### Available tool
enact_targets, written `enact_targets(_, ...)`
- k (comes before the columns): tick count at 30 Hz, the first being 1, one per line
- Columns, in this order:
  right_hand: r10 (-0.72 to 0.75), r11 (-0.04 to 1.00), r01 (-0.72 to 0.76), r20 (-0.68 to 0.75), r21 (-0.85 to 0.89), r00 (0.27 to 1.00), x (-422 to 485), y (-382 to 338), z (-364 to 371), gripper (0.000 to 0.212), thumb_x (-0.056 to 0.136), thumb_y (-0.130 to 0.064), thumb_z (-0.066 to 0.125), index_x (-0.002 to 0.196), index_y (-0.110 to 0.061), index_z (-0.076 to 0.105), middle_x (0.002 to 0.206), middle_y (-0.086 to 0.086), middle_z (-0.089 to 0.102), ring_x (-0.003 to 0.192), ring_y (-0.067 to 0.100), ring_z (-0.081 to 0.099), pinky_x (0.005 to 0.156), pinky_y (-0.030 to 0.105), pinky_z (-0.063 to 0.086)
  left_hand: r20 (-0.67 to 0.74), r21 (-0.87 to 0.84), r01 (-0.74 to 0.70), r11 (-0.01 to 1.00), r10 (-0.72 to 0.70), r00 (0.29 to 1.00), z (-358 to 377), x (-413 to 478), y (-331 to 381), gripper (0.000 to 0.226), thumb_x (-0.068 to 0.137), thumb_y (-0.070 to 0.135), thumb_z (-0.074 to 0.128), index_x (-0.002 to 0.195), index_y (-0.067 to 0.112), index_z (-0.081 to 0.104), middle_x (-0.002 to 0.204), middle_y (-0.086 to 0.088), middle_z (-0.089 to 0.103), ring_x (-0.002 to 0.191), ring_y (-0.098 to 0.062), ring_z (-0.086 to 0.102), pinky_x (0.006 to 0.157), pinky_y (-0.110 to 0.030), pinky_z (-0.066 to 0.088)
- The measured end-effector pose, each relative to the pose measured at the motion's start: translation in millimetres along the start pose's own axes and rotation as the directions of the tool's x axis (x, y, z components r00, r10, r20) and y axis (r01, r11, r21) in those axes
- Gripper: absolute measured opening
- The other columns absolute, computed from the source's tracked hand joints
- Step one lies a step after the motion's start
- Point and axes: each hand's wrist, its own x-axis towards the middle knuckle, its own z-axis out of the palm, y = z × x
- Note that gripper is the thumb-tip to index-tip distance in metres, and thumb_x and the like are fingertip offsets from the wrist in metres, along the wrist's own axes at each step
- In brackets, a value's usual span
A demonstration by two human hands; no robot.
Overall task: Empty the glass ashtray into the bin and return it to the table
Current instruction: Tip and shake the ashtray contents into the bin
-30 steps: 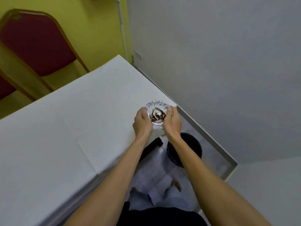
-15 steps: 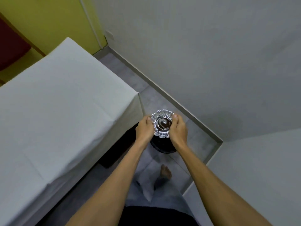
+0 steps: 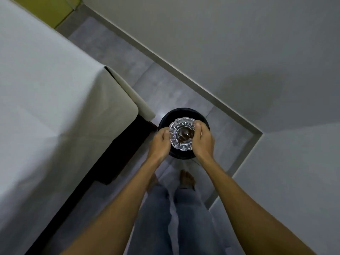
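A cut-glass ashtray (image 3: 182, 134) with dark ash in its well hangs upright right over the round black bin (image 3: 166, 115) on the floor. My left hand (image 3: 159, 143) grips its left rim and my right hand (image 3: 203, 139) grips its right rim. The bin's near half is hidden behind the ashtray and my hands. The table (image 3: 46, 100), under a white cloth, lies to the left, its corner just left of the bin.
Grey walls meet in a corner at the right, close behind the bin. The grey tiled floor (image 3: 165, 83) runs between table and wall. My bare feet (image 3: 186, 178) and jeans stand just before the bin. A yellow wall shows at top left.
Both hands lifted the ashtray off the table corner and carried it right and down over the bin. My view swung from the table to the floor corner.
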Motion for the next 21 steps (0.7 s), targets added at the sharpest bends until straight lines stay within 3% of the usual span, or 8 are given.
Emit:
enact_targets(3, 0.015, 1.0, -0.016, 0.013, 0.017, 1.0, 15, 39, 26, 0.035, 0.107, -0.032, 0.037, 0.121, -0.022, 0.067, 0.1, -0.017, 0.062, 0.089, 0.0, 0.057, 0.068, -0.003, 0.037, 0.008, 0.03, -0.062, 0.998, 0.062, 0.998, 21, 29, -38, 0.033, 0.102, 0.029, 0.038, 0.122, 0.03, 0.065, 0.101, 0.016, 0.064, 0.098, -0.006, 0.062, 0.076, -0.011, 0.046)
enact_targets(8, 0.042, 0.999, -0.042, 0.029, 0.009, 0.999, 38, 103, 69, 0.035, 0.108, -0.031, 0.037, 0.124, -0.021, 0.067, 0.106, -0.013, 0.066, 0.094, 0.002, 0.059, 0.07, -0.005, 0.036, 0.008, 0.078, -0.088, 0.993, 0.088, 0.996, 49, 78, -105, 0.033, 0.102, 0.03, 0.039, 0.123, 0.035, 0.065, 0.096, 0.028, 0.063, 0.091, 0.008, 0.057, 0.074, 0.001, 0.04)
enact_targets(10, 0.032, 0.999, -0.032, 0.046, 0.002, 0.998, 47, 127, 85, 0.035, 0.108, -0.029, 0.037, 0.124, -0.02, 0.067, 0.104, -0.013, 0.066, 0.095, 0.003, 0.06, 0.071, -0.004, 0.038, 0.002, 0.154, -0.146, 0.977, 0.147, 0.989, 58, 101, -131, 0.034, 0.102, 0.027, 0.041, 0.126, 0.029, 0.065, 0.119, 0.015, 0.065, 0.11, -0.003, 0.057, 0.095, -0.016, 0.046)
enact_targets(12, 0.032, 0.999, -0.032, 0.062, -0.009, 0.998, 55, 148, 97, 0.034, 0.108, -0.029, 0.037, 0.123, -0.021, 0.067, 0.103, -0.012, 0.066, 0.094, 0.003, 0.06, 0.071, -0.003, 0.038, -0.045, 0.261, -0.127, 0.957, 0.143, 0.989, 64, 124, -156, 0.037, 0.103, 0.025, 0.041, 0.136, 0.025, 0.058, 0.145, -0.006, 0.051, 0.137, -0.021, 0.04, 0.114, -0.034, 0.031)
enact_targets(16, 0.027, 0.998, -0.023, 0.079, -0.051, 0.996, 70, 179, 113, 0.035, 0.107, -0.034, 0.036, 0.125, -0.025, 0.065, 0.102, -0.015, 0.064, 0.093, 0.001, 0.057, 0.07, -0.005, 0.035, -0.1, 0.303, -0.032, 0.953, 0.065, 0.993, 73, 159, -191, 0.051, 0.102, 0.024, 0.043, 0.152, 0.031, 0.034, 0.162, -0.017, 0.019, 0.15, -0.03, 0.013, 0.119, -0.039, 0.016)
enact_targets(19, 0.022, 0.996, -0.014, 0.084, -0.086, 0.996, 82, 195, 117, 0.035, 0.106, -0.037, 0.037, 0.126, -0.028, 0.064, 0.106, -0.015, 0.065, 0.095, -0.001, 0.056, 0.074, -0.003, 0.034, -0.06, 0.307, -0.035, 0.951, 0.056, 0.997, 83, 177, -209, 0.061, 0.101, 0.021, 0.048, 0.155, 0.035, 0.023, 0.163, -0.019, 0.013, 0.151, -0.031, 0.012, 0.12, -0.041, 0.023)
enact_targets(21, 0.027, 0.995, -0.019, 0.092, -0.093, 0.995, 91, 202, 119, 0.035, 0.106, -0.038, 0.039, 0.127, -0.029, 0.064, 0.112, -0.012, 0.068, 0.098, 0.001, 0.057, 0.082, 0.009, 0.038, -0.046, 0.307, -0.05, 0.95, 0.067, 0.997, 90, 187, -217, 0.067, 0.099, 0.021, 0.052, 0.155, 0.035, 0.019, 0.163, -0.016, 0.013, 0.15, -0.03, 0.017, 0.119, -0.037, 0.026)
